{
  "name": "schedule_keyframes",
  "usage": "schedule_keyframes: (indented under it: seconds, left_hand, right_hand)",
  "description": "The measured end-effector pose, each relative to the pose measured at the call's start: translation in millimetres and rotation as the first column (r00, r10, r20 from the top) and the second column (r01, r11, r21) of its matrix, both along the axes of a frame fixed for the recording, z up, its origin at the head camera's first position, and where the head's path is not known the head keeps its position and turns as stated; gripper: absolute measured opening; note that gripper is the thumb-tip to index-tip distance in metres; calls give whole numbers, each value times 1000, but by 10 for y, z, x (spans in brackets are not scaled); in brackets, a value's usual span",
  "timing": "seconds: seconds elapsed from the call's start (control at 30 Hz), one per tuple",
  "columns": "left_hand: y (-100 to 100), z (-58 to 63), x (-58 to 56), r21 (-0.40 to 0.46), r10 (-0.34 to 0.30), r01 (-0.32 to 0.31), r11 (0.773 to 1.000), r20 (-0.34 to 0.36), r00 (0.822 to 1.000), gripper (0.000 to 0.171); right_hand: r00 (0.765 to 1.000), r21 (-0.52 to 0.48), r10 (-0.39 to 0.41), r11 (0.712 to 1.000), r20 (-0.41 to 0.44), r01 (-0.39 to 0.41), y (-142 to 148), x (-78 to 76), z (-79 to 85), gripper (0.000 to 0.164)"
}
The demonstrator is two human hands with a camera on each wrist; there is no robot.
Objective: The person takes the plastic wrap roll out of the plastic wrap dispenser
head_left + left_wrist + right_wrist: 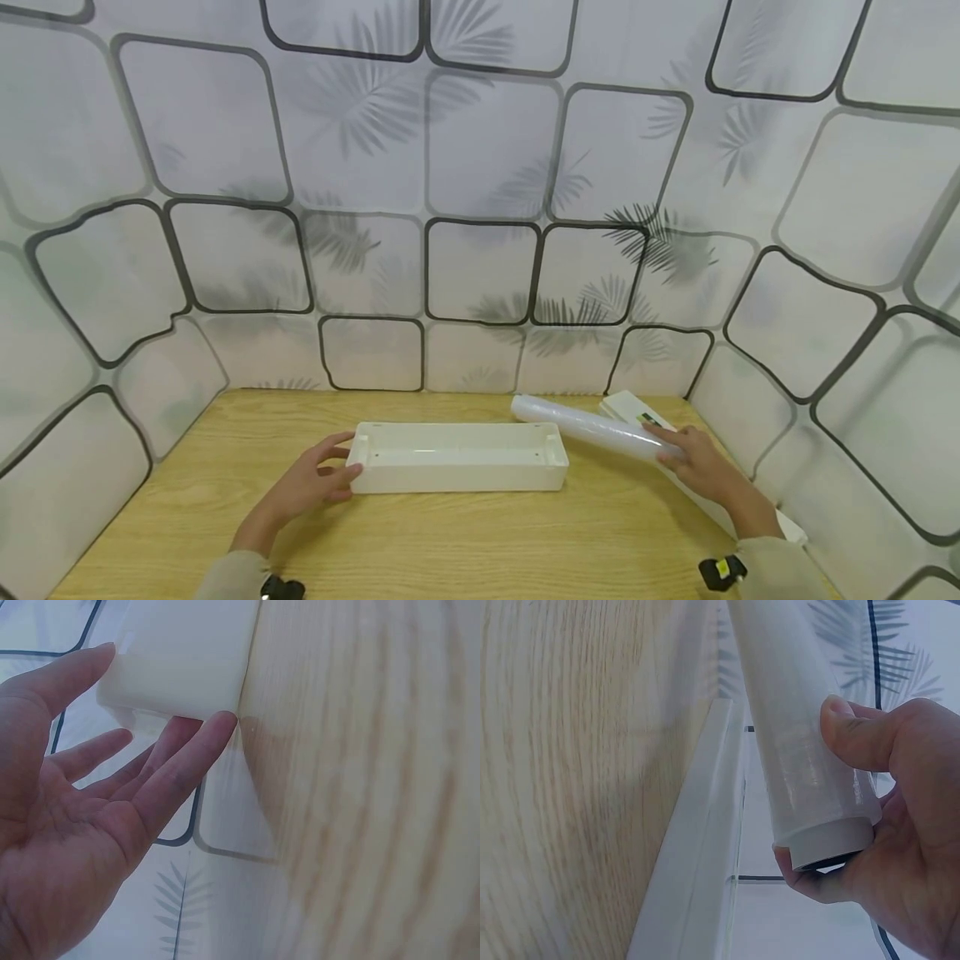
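A long white open-topped plastic box (457,479) lies crosswise on the wooden table. At its left end my left hand (311,479) holds it lightly, the thumb on one side and fingertips on the other; the left wrist view shows fingertips on the white box's end (180,667). My right hand (701,462) grips the near end of a roll of cling film (592,429), fingers around its end and thumb along the side. In the right wrist view the cling film roll (802,750) is raised, its cardboard core showing at the end.
Beneath the roll and right forearm, a long white strip-like piece (694,847), perhaps a lid, lies along the table's right side. The wooden table (450,542) meets patterned wall covering (480,267) at the back and both sides.
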State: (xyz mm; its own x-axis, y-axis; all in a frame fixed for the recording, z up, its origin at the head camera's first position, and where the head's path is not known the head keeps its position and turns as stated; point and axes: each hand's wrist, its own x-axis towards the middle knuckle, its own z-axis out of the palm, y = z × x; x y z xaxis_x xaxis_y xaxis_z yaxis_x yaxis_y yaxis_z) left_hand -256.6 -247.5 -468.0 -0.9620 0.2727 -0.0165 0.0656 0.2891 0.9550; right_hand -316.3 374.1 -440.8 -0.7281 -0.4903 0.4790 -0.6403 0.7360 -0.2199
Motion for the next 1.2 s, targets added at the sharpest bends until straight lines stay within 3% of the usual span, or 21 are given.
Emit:
schedule_keyframes:
  seconds: [0.27,0.7,0.9,1.07,1.2]
  left_hand:
    - [20,28,18,-4,9,-9,1000,7,1000,77]
    - [23,10,-9,-17,38,-38,999,21,999,76]
    - [15,12,-30,-18,38,-38,999,20,999,77]
    - [11,4,-16,-9,28,-28,1000,12,1000,77]
    - [8,-4,-16,-6,15,-14,1000,10,1000,78]
  right_hand:
    - [998,16,-6,1000,-61,7,-36,20,-18,54]
    - [998,41,-48,998,-41,49,-177,129,58,41]
    - [991,127,-111,987,79,100,-172,103,104,45]
    - [953,170,-172,977,249,131,-142,116,79,50]
    - [929,166,-181,977,322,133,-135,151,61,53]
